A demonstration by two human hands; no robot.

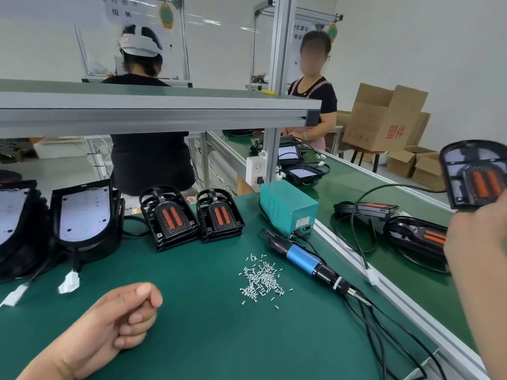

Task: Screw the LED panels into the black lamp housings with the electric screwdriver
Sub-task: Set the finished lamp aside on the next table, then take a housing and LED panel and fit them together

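My right hand [474, 237] grips a black lamp housing [474, 174] with two orange strips, held up at the far right above the conveyor. My left hand [129, 314] rests on the green mat with curled fingers and holds nothing. The electric screwdriver [307, 260], blue-bodied with a black cable, lies on the mat right of a pile of several small silver screws [260, 278]. Two stacks of black housings [170, 218] [219, 216] stand at the back of the mat. LED panels in black housings [85, 215] lean at the left, white connectors [70, 282] trailing.
A teal power box [286, 205] sits at the mat's back right corner. An aluminium rail [384, 294] divides the mat from the conveyor, where more housings [411, 231] lie. A grey shelf [164, 105] hangs overhead. Two people work beyond; cardboard boxes [384, 119] stand far right.
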